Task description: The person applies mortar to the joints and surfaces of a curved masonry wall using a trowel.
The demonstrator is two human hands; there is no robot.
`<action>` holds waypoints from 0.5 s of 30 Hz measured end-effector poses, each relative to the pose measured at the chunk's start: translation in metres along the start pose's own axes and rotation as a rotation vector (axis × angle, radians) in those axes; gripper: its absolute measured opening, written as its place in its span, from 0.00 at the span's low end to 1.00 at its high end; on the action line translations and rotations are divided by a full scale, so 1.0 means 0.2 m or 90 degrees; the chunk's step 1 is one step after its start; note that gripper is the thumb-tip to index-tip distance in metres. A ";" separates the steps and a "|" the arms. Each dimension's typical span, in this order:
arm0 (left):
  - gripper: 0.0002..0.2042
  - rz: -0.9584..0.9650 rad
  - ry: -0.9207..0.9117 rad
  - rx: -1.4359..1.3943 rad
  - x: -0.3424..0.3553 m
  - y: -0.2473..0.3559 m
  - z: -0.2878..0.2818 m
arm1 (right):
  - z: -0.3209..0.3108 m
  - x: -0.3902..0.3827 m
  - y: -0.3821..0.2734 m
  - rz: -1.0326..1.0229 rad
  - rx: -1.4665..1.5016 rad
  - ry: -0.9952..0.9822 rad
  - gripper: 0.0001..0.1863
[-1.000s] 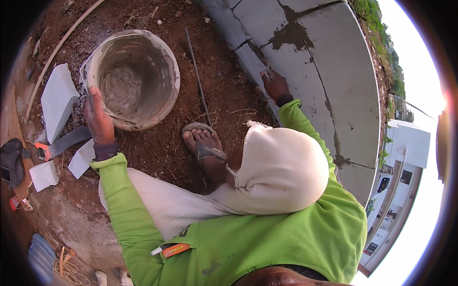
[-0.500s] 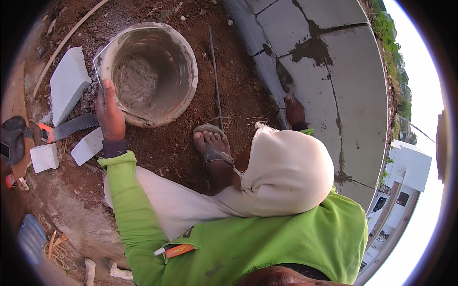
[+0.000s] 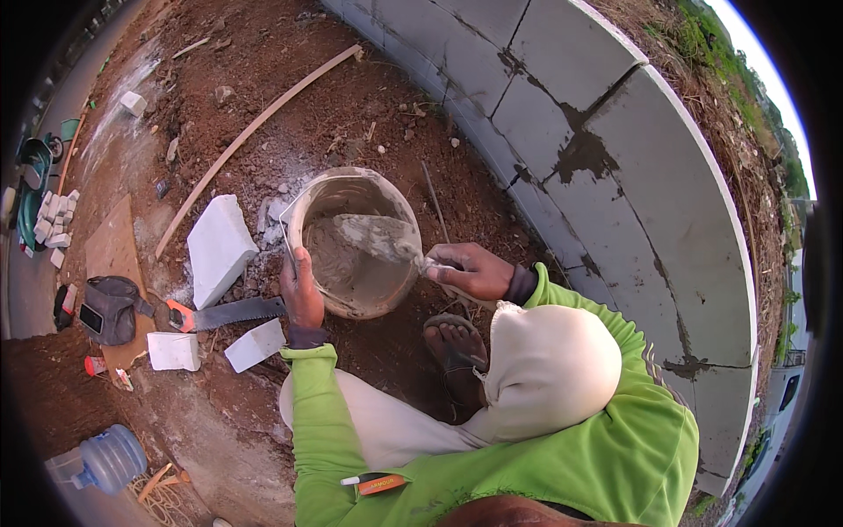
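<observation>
A round bucket (image 3: 354, 307) stands on the reddish soil with wet grey mortar (image 3: 338, 263) inside. My left hand (image 3: 304, 292) is closed on the bucket's near left rim, thumb along the outside. In my right hand (image 3: 474, 270), closed round its handle, is a trowel (image 3: 376, 235). Its mortar-coated blade reaches over the bucket's right rim and lies above the mortar. To the right runs a wall of pale grey blocks (image 3: 562, 114), with dark mortar smeared along several joints.
Left of the bucket lie a large white block piece (image 3: 218, 250), a handsaw (image 3: 237, 314) and two smaller offcuts (image 3: 174, 350). A long curved wooden strip (image 3: 263, 119) crosses the soil beyond. Farther left are a dark bag (image 3: 110, 309) and a water jug (image 3: 112, 458).
My right hand has brought the trowel from the wall face over to inside the bucket. My left hand stays on the rim. The view has shifted left.
</observation>
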State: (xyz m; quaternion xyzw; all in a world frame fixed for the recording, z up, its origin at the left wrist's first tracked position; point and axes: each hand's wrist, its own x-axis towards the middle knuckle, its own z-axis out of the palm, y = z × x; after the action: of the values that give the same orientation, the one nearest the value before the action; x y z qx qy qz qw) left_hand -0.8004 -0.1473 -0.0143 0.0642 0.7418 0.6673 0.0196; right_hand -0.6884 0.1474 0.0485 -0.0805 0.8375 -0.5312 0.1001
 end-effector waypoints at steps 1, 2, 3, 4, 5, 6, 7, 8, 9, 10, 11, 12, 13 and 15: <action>0.29 -0.028 0.011 -0.004 -0.01 -0.04 -0.02 | 0.04 0.05 -0.02 0.072 0.032 -0.068 0.28; 0.30 -0.052 0.028 -0.008 -0.01 -0.04 -0.06 | 0.03 0.10 -0.02 0.117 0.016 -0.064 0.28; 0.30 -0.006 0.057 0.016 -0.03 -0.05 -0.07 | -0.01 0.15 -0.02 0.162 0.000 -0.061 0.29; 0.31 -0.021 0.074 0.010 -0.05 -0.06 -0.11 | -0.05 0.22 -0.01 0.203 -0.011 -0.063 0.29; 0.31 -0.035 0.086 -0.004 -0.05 -0.08 -0.12 | -0.16 0.28 0.11 0.176 -0.138 0.057 0.29; 0.31 -0.048 0.093 -0.022 -0.05 -0.09 -0.11 | -0.31 0.33 0.30 0.151 -0.264 0.182 0.30; 0.32 -0.032 0.096 -0.001 -0.05 -0.10 -0.10 | -0.41 0.35 0.49 0.161 -0.435 0.333 0.31; 0.32 -0.023 0.090 0.005 -0.05 -0.08 -0.10 | -0.50 0.39 0.67 0.200 -0.583 0.487 0.32; 0.32 -0.001 0.070 -0.009 -0.01 -0.04 -0.04 | -0.66 0.40 0.96 0.223 -0.644 0.557 0.31; 0.32 0.034 0.038 -0.042 0.07 0.00 0.08 | -0.94 0.36 1.19 0.252 -0.719 0.649 0.31; 0.31 0.027 0.054 -0.010 0.04 -0.03 0.02 | -0.87 0.44 1.14 0.309 -0.466 0.557 0.28; 0.31 0.017 0.068 0.005 0.01 -0.05 -0.03 | -0.81 0.51 1.09 0.391 -0.236 0.491 0.26; 0.31 0.007 0.078 0.017 -0.02 -0.05 -0.06 | -0.78 0.54 1.00 0.451 -0.004 0.393 0.24; 0.30 -0.018 0.073 0.028 -0.03 -0.07 -0.09 | -0.81 0.57 0.80 0.232 0.153 0.422 0.18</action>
State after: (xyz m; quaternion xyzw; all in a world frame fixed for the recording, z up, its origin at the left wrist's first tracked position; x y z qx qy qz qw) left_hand -0.7975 -0.1663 -0.0258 0.0158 0.7568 0.6533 -0.0148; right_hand -0.8448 0.3277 -0.0381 0.2575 0.7569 -0.5960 -0.0740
